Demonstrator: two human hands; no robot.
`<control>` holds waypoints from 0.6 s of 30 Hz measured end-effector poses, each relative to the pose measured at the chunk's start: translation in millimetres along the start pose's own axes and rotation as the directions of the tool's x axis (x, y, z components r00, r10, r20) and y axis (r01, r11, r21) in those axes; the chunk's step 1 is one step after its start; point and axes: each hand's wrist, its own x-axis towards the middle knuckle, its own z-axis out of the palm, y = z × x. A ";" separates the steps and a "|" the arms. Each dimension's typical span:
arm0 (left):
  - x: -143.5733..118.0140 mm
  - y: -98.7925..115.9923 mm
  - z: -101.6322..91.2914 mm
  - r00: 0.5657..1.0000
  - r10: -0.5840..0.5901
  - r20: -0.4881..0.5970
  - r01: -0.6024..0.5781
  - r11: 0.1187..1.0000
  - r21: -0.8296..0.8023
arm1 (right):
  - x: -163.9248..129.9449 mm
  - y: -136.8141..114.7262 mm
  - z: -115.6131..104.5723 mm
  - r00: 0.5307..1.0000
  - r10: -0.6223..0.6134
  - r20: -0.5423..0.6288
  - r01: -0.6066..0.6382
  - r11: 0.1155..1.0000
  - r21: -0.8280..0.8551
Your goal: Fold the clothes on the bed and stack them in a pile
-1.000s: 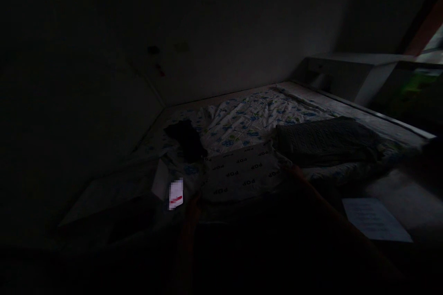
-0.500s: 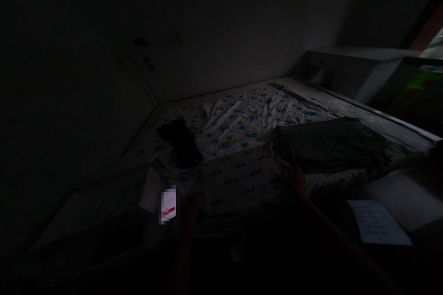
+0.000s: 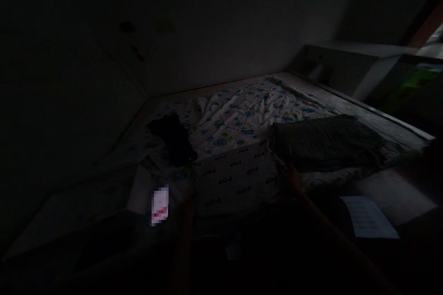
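A folded light cloth printed with "POP" lies flat on the near part of the bed, its lettering upside down to me. At its right edge, my right hand is closed on the cloth's side, the fingers partly lost in the dark. Against the left edge rests my left hand, so dim that its fingers cannot be made out. Just right of the cloth is a folded dark grey cable-knit garment. A black crumpled garment lies beyond its left corner.
The bed has a rumpled sheet with blue flowers. A lit phone screen glows left of my left hand, near a pale box-like thing. A printed paper sheet lies at lower right. A pale cabinet stands far right.
The view has turned slightly, so everything sits a little further left. Both hands stay at the sides of the printed cloth, which keeps its shape.
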 end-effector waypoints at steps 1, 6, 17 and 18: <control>-0.4 1.5 0.4 1.000 -0.027 -0.011 0.027 1.000 -0.012 | -0.4 -0.9 -0.1 1.000 0.000 -0.001 0.000 1.000 0.000; -0.5 9.7 -3.9 0.986 0.044 -0.160 -0.060 0.994 -0.094 | -2.3 -6.2 2.1 0.998 -0.047 -0.050 0.048 0.999 0.022; 79.2 106.8 -21.6 0.990 0.124 0.060 -0.101 0.948 -0.303 | -5.7 -12.5 2.5 0.995 -0.096 -0.034 0.097 0.994 0.039; 82.3 109.7 -21.4 0.987 0.151 0.051 -0.128 0.944 -0.303 | -5.1 -12.8 3.2 0.995 -0.092 -0.038 0.093 0.995 0.036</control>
